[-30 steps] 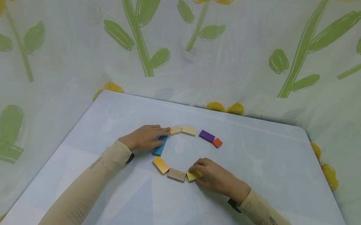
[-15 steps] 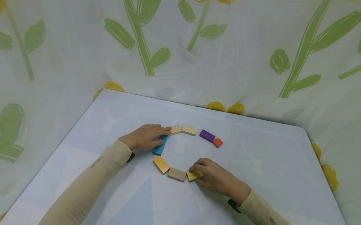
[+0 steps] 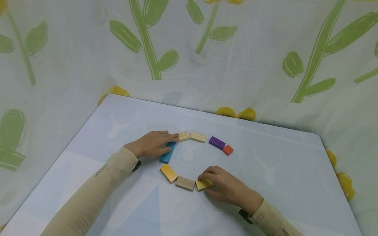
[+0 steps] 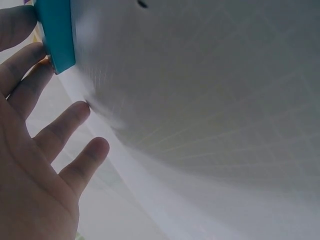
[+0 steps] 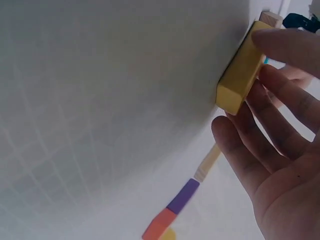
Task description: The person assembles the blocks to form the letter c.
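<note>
In the head view, my left hand (image 3: 152,143) rests at the blue block (image 3: 167,152), thumb and nearest fingers touching it, the other fingers spread. Its fingertips reach the near end of a striped pale wooden block (image 3: 183,136). My right hand (image 3: 225,186) pinches a yellow block (image 3: 203,184) between thumb and fingers, on the table. In the right wrist view the thumb lies on one face of that yellow block (image 5: 237,75). Left of it lie a light brown block (image 3: 185,183) and an orange-yellow block (image 3: 168,173). The blocks form a partial ring.
Beyond the hands lie another pale block (image 3: 198,137), a purple block (image 3: 217,142) and a small orange-red block (image 3: 228,150). All rest on a pale patterned table (image 3: 272,171). A flowered curtain (image 3: 241,70) stands behind its far edge.
</note>
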`<state>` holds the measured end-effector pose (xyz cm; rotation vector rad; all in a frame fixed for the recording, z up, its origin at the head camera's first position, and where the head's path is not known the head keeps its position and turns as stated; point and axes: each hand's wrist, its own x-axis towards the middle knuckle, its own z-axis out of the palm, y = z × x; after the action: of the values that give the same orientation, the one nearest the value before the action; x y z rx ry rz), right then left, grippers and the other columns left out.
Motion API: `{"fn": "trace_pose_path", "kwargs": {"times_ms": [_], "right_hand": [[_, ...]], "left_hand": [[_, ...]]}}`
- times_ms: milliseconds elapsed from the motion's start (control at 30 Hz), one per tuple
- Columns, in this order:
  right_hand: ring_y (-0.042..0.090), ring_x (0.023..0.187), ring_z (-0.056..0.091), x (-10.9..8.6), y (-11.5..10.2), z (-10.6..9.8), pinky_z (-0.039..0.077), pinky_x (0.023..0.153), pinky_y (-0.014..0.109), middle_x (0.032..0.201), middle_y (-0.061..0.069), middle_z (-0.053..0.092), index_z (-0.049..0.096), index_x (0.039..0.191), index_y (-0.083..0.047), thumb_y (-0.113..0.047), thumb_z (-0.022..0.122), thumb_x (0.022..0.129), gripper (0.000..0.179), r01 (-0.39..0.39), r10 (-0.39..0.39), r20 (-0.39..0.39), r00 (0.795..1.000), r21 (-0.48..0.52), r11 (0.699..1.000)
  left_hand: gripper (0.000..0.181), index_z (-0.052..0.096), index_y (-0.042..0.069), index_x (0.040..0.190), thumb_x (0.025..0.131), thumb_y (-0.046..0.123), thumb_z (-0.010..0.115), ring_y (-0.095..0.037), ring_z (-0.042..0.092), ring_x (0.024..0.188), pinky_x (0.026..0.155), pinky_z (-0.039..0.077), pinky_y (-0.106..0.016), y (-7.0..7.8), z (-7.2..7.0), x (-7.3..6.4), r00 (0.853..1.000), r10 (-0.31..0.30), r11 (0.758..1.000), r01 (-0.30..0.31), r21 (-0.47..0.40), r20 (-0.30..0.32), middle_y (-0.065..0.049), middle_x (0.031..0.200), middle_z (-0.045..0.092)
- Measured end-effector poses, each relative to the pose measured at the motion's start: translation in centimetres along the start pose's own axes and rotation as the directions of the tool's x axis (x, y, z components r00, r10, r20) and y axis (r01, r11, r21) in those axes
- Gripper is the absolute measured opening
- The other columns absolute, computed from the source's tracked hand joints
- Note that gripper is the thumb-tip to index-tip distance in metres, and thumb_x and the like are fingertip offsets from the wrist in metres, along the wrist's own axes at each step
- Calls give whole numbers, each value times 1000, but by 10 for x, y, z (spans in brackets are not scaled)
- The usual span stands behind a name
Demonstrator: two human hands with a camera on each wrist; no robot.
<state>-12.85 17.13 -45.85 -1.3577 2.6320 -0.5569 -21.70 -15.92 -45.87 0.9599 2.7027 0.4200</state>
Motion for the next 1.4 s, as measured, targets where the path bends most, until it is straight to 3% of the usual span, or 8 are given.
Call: {"fn": "trace_pose_path", "kwargs": {"times_ms": [233,433,633,767,1067,1400], "right_hand": [[11,111,59,-2,4,-4,55,94,30,119,-4,64,71,122,-16,-23,78,91,33,-12,12,-48,999,10,1000],[15,115,59,-2,12,-13,55,97,36,120,-2,64,70,123,-14,-20,77,91,33,-46,46,-133,990,2,999],[21,114,61,1,23,-21,56,95,38,122,5,64,68,124,-7,-12,80,88,38,-30,17,-263,965,-44,999],[24,113,62,4,30,-27,56,95,41,123,7,63,67,126,-6,-11,80,88,41,-66,48,-320,946,-46,997],[29,103,64,6,45,-34,58,89,42,118,11,65,65,128,-8,-9,77,90,41,-126,119,-378,918,5,992],[25,117,60,15,47,-38,54,98,44,128,9,61,60,136,-5,-11,76,91,48,-203,202,-399,894,42,978]], "left_hand": [[52,45,12,154,106,29,51,-40,35,146,120,27,-52,0,-1,0,1000,9,1000,-9,0,-1,-2,163,34],[52,45,11,154,105,28,52,-41,36,145,120,28,-53,1,-2,-2,1000,23,1000,-23,-2,-13,-3,162,35],[51,45,11,154,105,27,52,-42,35,145,120,27,-54,3,-3,-3,1000,19,1000,-19,-5,-15,-3,163,35],[52,45,11,154,105,27,51,-42,35,145,120,27,-54,4,-3,-3,1000,12,1000,-12,-2,-10,-3,163,34],[52,45,11,154,105,27,52,-42,34,145,119,27,-55,3,-3,-3,1000,12,1000,-12,-4,-12,-3,163,34],[52,45,11,154,105,28,52,-41,34,146,121,27,-52,-1,0,-3,1000,20,1000,-20,-20,-16,-1,163,34]]}}
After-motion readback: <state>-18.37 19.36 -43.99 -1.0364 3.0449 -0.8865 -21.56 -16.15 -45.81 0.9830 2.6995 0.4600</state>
